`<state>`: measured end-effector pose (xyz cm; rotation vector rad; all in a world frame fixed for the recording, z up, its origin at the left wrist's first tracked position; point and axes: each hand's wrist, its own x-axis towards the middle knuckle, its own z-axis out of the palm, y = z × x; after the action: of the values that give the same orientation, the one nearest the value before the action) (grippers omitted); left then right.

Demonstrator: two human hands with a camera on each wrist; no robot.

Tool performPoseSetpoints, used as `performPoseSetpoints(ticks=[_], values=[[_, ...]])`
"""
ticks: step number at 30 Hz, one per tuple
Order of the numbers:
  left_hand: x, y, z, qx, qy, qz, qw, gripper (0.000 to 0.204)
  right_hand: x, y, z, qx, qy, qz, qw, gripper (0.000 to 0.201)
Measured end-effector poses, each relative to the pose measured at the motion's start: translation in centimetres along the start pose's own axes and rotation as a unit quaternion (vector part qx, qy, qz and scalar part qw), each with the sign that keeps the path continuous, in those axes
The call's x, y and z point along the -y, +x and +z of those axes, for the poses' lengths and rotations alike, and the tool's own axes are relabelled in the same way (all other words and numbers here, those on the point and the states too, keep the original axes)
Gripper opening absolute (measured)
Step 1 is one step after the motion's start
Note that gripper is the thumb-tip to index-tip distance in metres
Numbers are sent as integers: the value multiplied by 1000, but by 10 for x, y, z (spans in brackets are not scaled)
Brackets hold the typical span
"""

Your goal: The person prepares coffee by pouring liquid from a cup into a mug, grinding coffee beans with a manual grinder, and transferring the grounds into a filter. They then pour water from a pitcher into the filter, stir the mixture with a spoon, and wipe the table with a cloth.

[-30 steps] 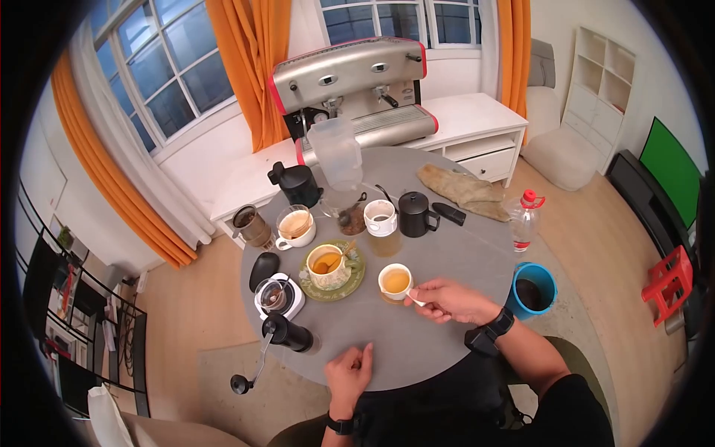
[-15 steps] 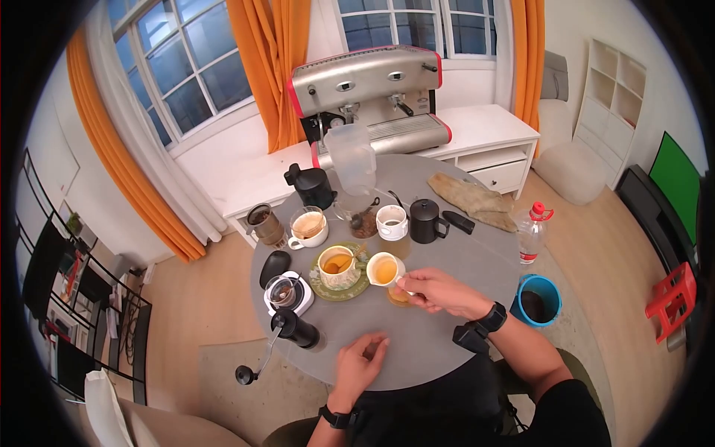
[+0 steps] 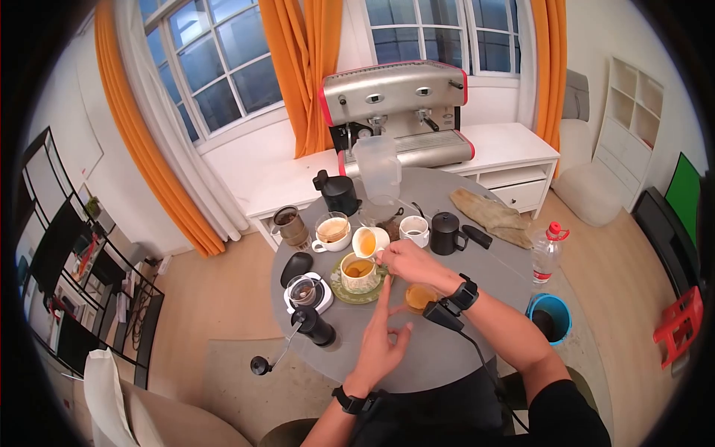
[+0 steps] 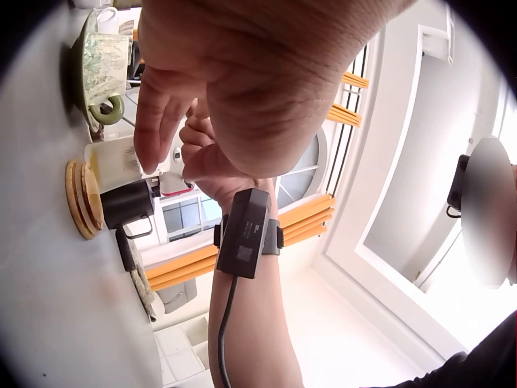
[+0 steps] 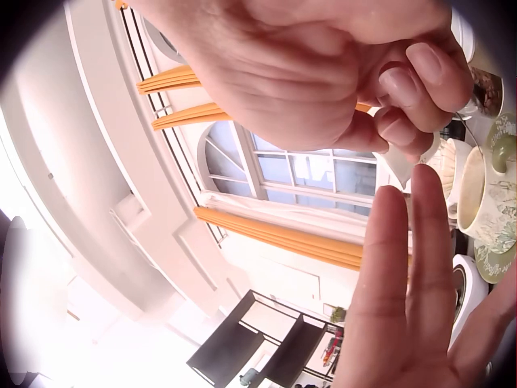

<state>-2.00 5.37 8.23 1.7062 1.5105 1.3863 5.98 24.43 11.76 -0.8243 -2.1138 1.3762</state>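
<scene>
My right hand (image 3: 417, 267) pinches the handle of a small white spouted cup (image 3: 380, 237) holding amber liquid. The cup is tilted to the left, just above a patterned teacup (image 3: 360, 283) that has amber liquid inside. That teacup sits on a green saucer (image 3: 344, 294). With fingers stretched out, my left hand (image 3: 381, 352) reaches up near the saucer's right side and holds nothing. In the right wrist view, the straight left fingers (image 5: 384, 267) stand below the curled right hand (image 5: 412, 89). Wooden coasters (image 3: 421, 298) lie on the table right of the left hand.
A hand grinder (image 3: 316, 328) and a white scale (image 3: 319, 296) stand at the left of the round grey table. Behind are a white cup with a filter (image 3: 333, 237), a black pot (image 3: 447, 235), another white cup (image 3: 414, 231) and a clear pitcher (image 3: 378, 167). A cloth (image 3: 491, 216) lies at back right.
My right hand has lifted the white cup off the coasters, carried it left towards the teacup and tipped it. My left hand has moved forward and straightened its fingers.
</scene>
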Motion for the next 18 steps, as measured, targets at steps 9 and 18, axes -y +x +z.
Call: performPoseSetpoints(ticks=[9,18], values=[[6,11,-3,19,-29,-17,999,91,-9,24,12,-57,-170,-1,984,45],[6,12,-5,-3,-32,-11,999,92,-1,20,12,-102,-224,-43,968,43]])
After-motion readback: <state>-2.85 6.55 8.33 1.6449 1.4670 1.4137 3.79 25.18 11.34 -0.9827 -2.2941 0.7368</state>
